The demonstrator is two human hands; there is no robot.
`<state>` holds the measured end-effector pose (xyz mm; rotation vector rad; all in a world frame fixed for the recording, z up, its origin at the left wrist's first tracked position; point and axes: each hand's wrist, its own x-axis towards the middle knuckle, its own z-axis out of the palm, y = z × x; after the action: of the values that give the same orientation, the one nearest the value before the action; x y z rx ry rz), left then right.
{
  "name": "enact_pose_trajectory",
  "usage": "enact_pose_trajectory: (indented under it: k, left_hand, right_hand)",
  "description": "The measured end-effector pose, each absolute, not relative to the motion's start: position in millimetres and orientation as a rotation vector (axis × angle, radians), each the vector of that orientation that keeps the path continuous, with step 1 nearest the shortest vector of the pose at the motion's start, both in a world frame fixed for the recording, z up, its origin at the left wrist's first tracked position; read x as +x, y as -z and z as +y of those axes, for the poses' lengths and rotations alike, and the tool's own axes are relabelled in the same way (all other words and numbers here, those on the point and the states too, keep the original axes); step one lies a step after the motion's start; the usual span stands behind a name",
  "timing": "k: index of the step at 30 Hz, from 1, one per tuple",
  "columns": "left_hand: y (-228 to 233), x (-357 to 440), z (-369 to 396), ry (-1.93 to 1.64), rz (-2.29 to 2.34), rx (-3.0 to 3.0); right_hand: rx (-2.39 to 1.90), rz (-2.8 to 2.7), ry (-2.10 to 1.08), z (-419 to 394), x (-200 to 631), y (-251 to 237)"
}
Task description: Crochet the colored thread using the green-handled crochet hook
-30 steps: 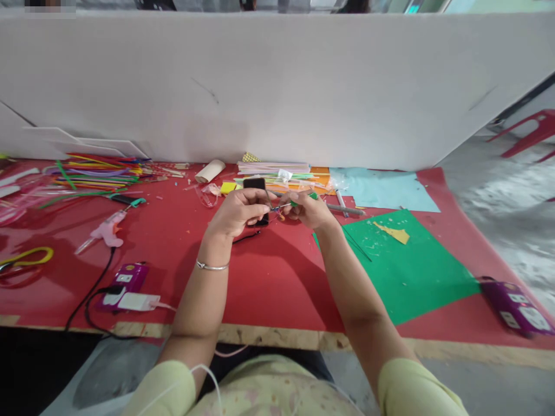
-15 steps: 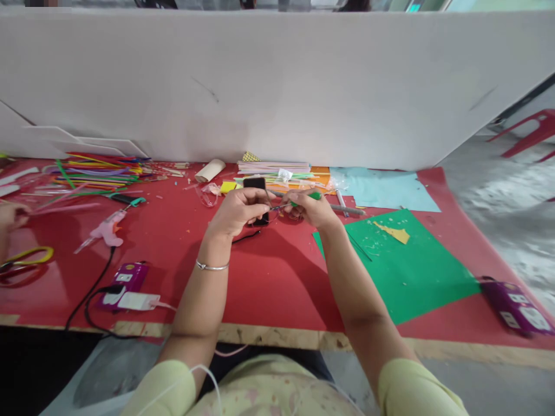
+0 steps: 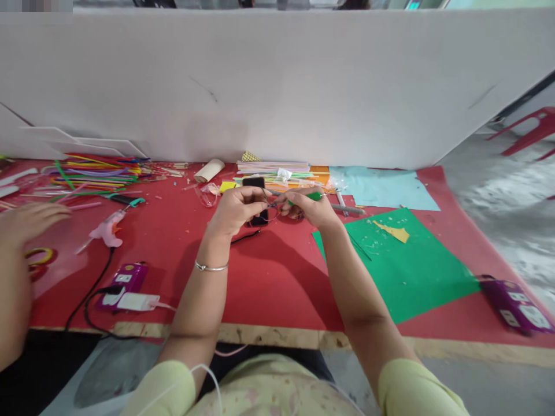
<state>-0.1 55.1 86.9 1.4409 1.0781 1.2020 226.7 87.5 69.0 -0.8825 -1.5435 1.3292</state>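
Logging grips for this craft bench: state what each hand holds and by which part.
The left hand pinches a small black block near its lower end. The right hand grips a green-handled tool around its handle, tip pointing left.

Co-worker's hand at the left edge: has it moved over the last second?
Yes. The co-worker's hand has come in from the left edge, rightward toward the pink glue gun, which lies where it did; it now covers part of the yellow scissors.

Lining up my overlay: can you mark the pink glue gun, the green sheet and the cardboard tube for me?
pink glue gun (image 3: pixel 106 230), head view, on its pink body.
green sheet (image 3: pixel 411 277), head view, on a bare middle part of the sheet.
cardboard tube (image 3: pixel 210 170), head view, on the middle of its side.
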Motion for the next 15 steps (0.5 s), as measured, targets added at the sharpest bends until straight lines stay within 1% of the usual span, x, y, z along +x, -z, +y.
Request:
enact_pose_trajectory:
  k: [15]
  left_hand:
    - [-80.9,-0.1,59.6,-1.327,1.128,1.456]
  right_hand:
    - [-0.880,-1.537,-1.233,86.1,220.7,-68.9]
